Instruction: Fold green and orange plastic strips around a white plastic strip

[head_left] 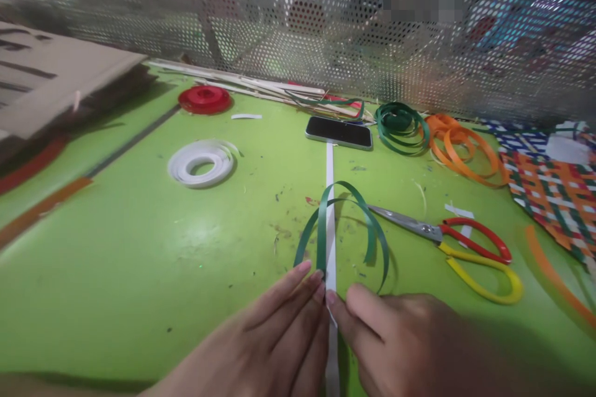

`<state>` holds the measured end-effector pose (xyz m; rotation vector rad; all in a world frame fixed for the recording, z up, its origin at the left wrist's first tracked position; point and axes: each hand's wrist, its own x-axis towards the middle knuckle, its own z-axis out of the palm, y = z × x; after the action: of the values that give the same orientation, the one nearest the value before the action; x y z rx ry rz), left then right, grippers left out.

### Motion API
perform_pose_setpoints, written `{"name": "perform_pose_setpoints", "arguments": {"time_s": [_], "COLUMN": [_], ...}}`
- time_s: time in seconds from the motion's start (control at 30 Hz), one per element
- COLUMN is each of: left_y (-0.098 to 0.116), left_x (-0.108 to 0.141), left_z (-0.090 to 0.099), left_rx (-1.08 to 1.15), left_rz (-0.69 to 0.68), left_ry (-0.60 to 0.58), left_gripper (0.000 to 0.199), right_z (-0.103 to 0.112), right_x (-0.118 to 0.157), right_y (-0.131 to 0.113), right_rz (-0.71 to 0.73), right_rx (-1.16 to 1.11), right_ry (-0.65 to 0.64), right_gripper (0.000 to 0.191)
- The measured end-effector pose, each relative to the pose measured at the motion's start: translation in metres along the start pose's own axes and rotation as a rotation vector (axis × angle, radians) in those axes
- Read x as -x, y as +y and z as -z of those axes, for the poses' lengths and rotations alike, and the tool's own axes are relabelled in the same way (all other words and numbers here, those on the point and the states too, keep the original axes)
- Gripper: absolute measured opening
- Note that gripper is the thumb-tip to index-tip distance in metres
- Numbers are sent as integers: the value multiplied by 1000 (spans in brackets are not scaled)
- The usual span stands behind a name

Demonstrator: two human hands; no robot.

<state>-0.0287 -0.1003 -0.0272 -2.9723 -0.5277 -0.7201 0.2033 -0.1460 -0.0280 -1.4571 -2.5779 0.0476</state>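
Note:
A long white strip [330, 223] runs from under a phone [339, 132] straight towards me. Green strips [321, 229] rise beside it and arch over to the right in loose curves. My left hand [279, 329], its fingers pressed together, holds the green strips down against the left side of the white strip. From the right, my right hand [395, 335] is closed, its thumb and forefinger pinched at the white strip, touching close to my left fingertips. The exact crossing of the strips is hidden by my fingers. Scissors [433, 232] with red and yellow handles lie right of the hands.
A white strip roll [202, 163] and a red roll [205, 99] lie left. Green [403, 129] and orange coils [465, 149] sit at the back right beside a woven multicoloured piece [554, 192]. Cardboard [60, 74] stands left; perforated metal mesh [288, 18] borders the green table [139, 285].

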Motion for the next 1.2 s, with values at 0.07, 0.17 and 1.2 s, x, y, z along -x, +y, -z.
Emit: {"name": "perform_pose_setpoints", "arguments": {"time_s": [0.07, 0.17, 1.2], "left_y": [0, -1, -8], "left_x": [1, -1, -3], "left_z": [1, 5, 4], "left_rx": [3, 85, 175], "left_rz": [-12, 38, 53], "left_ry": [-2, -51, -42], "left_gripper": [31, 30, 31], "right_z": [1, 3, 11], "right_x": [0, -2, -8], "right_y": [0, -1, 1], "right_rz": [-24, -51, 21], "right_rx": [9, -37, 30], "right_ry": [-27, -1, 22], "right_gripper": [27, 25, 48]}}
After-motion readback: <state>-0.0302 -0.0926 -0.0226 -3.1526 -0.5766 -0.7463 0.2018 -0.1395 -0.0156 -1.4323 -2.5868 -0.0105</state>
